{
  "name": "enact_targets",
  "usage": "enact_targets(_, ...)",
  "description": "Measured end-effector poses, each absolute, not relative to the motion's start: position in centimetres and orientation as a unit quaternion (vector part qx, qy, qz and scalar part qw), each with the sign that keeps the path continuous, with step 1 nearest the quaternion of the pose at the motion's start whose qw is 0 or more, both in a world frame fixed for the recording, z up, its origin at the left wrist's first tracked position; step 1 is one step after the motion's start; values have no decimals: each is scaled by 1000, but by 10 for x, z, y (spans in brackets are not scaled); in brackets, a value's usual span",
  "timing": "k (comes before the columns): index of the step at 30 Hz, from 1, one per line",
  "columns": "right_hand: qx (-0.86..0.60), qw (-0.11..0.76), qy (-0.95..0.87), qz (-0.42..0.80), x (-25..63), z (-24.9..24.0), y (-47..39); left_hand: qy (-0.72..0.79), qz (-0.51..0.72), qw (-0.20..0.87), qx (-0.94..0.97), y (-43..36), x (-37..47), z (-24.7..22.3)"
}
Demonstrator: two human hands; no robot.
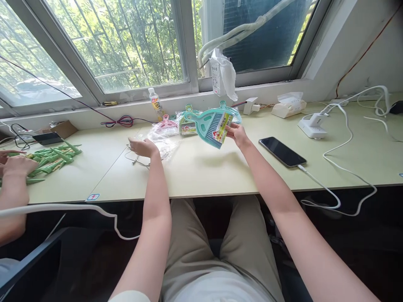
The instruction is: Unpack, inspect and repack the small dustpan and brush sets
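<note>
My right hand (238, 135) is closed on the edge of a teal mini dustpan and brush set (206, 127) with a yellow-green label card, held tilted above the table. My left hand (144, 147) is over the table, with its fingers pointing left and slightly bent; I see nothing held in it. Crumpled clear plastic wrapping (166, 144) lies beside it, with a thin cord under the hand. Behind are a pink dustpan set (166, 125) and a green dustpan set (188, 128), partly hidden by the teal one.
A phone (282, 151) with a white charging cable lies right of my right arm. Farther right are a tissue pack (289, 105) and a white power adapter (313, 126). A bottle (155, 105) stands by the window. At left, another person's hands touch green pointed pieces (55, 158).
</note>
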State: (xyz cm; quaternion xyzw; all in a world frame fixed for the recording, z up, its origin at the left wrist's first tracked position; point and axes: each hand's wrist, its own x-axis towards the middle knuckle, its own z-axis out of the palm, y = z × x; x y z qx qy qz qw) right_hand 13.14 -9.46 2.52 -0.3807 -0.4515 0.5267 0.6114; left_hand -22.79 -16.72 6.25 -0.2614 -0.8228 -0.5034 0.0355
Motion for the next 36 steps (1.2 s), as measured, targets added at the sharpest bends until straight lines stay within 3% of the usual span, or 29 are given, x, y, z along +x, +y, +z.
enact_targets(5,-369,624,-455,517,130,29,-98,-730,-520,59,-439,-166,-188,66)
enact_targets(6,-372,621,-459,515,129,30,-100,-681,-524,26,-510,-160,-175,61)
enact_targets(10,-387,587,-488,517,121,33,-107,-518,-513,-292,-620,-138,-116,32)
enact_targets(12,-402,553,-508,524,121,34,-108,-503,-531,-343,-589,-132,-99,19)
enact_targets(17,-513,488,-544,450,143,37,-100,-551,-584,-276,-528,-126,-108,10)
enact_targets(20,-658,488,-511,260,175,36,-96,-559,-587,-239,-535,-124,-121,12)
enact_targets(23,-779,390,-486,76,214,30,-95,-568,-570,-244,-541,-123,-125,13)
enact_targets(27,-837,297,-458,30,245,15,-95,-568,-560,-265,-542,-125,-122,14)
enact_targets(36,-826,280,-488,-33,241,1,-90,-527,-565,-299,-560,-126,-116,14)
